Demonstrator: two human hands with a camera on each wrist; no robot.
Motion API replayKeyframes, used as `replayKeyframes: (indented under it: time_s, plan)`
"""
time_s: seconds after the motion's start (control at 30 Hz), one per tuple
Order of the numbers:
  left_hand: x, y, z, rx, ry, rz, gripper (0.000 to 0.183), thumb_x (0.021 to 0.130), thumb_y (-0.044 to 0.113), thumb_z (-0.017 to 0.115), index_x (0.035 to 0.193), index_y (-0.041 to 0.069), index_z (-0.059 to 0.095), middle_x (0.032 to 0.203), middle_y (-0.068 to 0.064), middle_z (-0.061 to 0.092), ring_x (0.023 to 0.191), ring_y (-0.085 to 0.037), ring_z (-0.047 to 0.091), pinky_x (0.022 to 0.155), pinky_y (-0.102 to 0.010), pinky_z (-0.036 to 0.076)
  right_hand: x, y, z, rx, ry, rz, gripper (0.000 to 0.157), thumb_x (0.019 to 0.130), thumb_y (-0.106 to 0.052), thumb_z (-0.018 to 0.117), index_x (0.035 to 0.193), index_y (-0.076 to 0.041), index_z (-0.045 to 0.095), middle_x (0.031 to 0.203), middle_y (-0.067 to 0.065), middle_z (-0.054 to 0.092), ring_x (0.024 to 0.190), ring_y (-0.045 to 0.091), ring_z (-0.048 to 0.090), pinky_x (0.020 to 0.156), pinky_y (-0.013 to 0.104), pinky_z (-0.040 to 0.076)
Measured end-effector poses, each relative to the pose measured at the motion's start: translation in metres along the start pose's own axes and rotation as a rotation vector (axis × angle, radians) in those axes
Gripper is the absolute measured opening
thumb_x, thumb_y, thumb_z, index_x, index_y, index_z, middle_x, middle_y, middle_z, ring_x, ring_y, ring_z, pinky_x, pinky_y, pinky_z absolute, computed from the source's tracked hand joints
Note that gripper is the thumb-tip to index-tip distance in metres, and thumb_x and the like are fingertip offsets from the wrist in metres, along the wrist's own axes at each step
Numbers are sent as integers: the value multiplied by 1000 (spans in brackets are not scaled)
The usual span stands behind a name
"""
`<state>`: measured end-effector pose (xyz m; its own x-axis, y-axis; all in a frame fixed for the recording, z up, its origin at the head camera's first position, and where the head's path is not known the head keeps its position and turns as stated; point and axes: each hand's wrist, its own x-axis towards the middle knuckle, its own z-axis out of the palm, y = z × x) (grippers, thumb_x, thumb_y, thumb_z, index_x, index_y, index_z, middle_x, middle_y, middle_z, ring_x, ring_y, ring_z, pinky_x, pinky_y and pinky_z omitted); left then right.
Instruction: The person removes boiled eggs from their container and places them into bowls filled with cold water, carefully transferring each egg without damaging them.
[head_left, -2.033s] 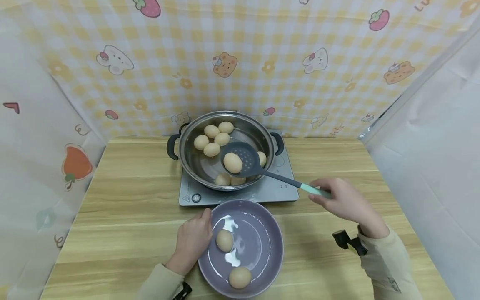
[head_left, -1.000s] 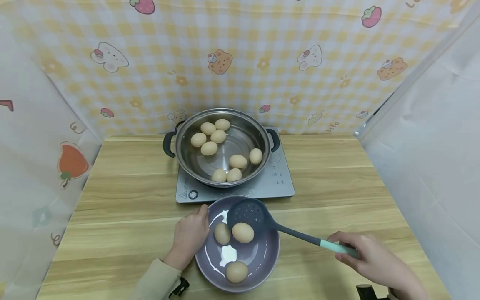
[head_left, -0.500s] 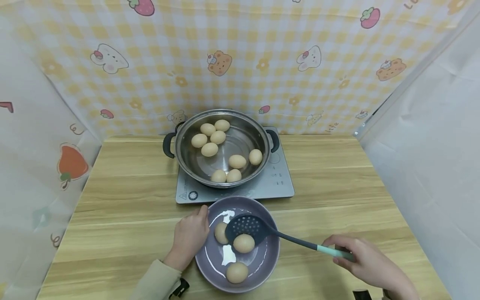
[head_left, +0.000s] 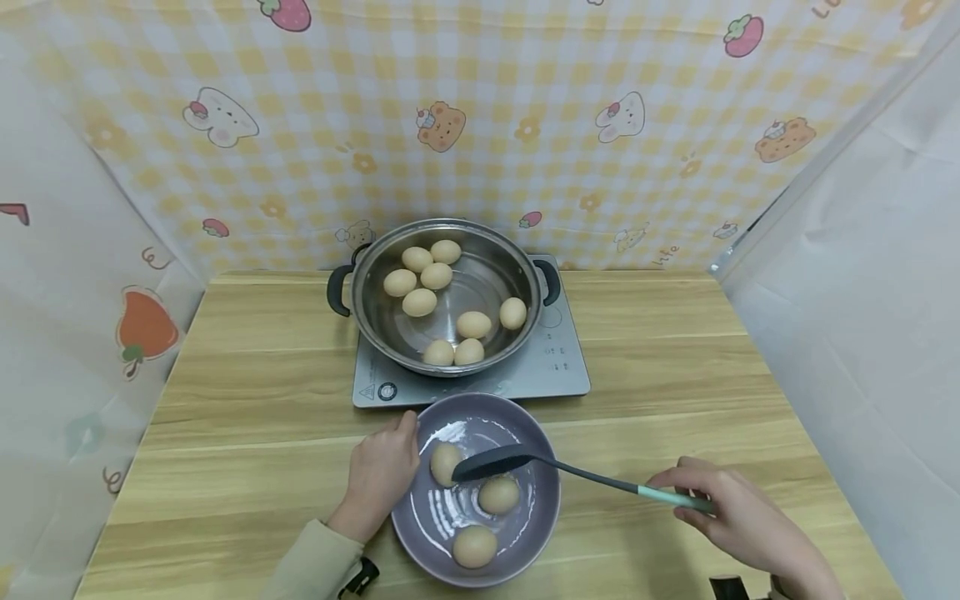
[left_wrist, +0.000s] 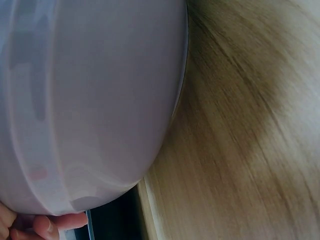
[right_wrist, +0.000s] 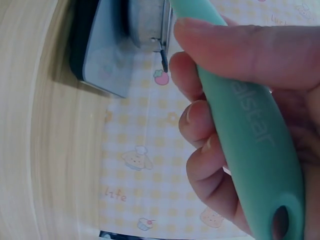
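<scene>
My right hand point(head_left: 738, 517) grips the mint-green handle of a dark grey skimmer point(head_left: 498, 461); the right wrist view shows fingers and thumb wrapped round that handle point(right_wrist: 245, 125). The skimmer's head is tipped on its side over a purple plate point(head_left: 536, 533), among three brown eggs. One egg point(head_left: 446, 463) lies left of the head, a second egg point(head_left: 498, 495) just below it, a third egg point(head_left: 474, 546) near the front. At the plate's left rim, my left hand point(head_left: 382, 467) holds on; its fingertips point(left_wrist: 47, 227) show at the plate's edge in the left wrist view.
Behind the plate, a steel pot point(head_left: 480, 279) with black side handles stands on a grey induction cooktop point(head_left: 566, 358). Several eggs point(head_left: 418, 302) lie inside the pot. A checked cloth point(head_left: 517, 50) hangs behind the wooden table point(head_left: 247, 400).
The skimmer came from over the pot to the plate carrying an egg. It has tipped, and that egg now lies in the plate. My left hand stayed on the rim.
</scene>
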<state>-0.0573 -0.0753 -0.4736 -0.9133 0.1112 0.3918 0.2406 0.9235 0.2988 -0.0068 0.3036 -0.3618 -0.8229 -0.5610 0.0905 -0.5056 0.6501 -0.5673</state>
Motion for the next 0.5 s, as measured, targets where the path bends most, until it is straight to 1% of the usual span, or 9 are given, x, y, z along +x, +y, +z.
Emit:
replayKeyframes:
  time_s: [0.13, 0.2, 0.3, 0.43, 0.5]
  plan:
    - [0, 0, 0, 1, 3, 1, 9, 82, 9, 57, 78, 5, 51, 55, -7, 49, 38, -27, 48, 34, -35, 33, 0, -1, -2, -6, 20, -8, 48, 66, 8, 71, 101, -23, 61, 77, -17, 50, 64, -4, 44, 52, 17, 37]
    - [0, 0, 1, 0, 1, 2, 8, 82, 9, 57, 78, 5, 52, 55, -6, 49, 38, -26, 48, 33, -34, 33, 0, 0, -4, 25, 22, -15, 48, 66, 9, 70, 102, -21, 61, 76, -16, 50, 62, -4, 44, 52, 17, 37]
    - [0, -1, 1, 0, 0, 2, 8, 82, 9, 57, 78, 5, 52, 55, -7, 50, 38, -26, 48, 33, -34, 33, 1, 5, -7, 97, 22, -32, 47, 69, 12, 68, 105, -18, 61, 74, -13, 51, 61, -1, 44, 51, 17, 37]
    - [0, -1, 1, -1, -6, -3, 8, 82, 10, 57, 79, 5, 52, 55, -7, 51, 39, -27, 49, 34, -35, 34, 5, 12, -10, 228, 7, -88, 47, 72, 17, 62, 110, -10, 59, 72, -7, 50, 58, 3, 44, 49, 18, 37]
    - [0, -1, 1, -3, -11, -5, 7, 82, 10, 57, 79, 5, 52, 56, -7, 51, 39, -26, 49, 34, -34, 34, 9, 13, -13, 296, -25, -101, 46, 75, 18, 58, 114, -7, 57, 70, -4, 48, 54, 4, 42, 48, 18, 37]
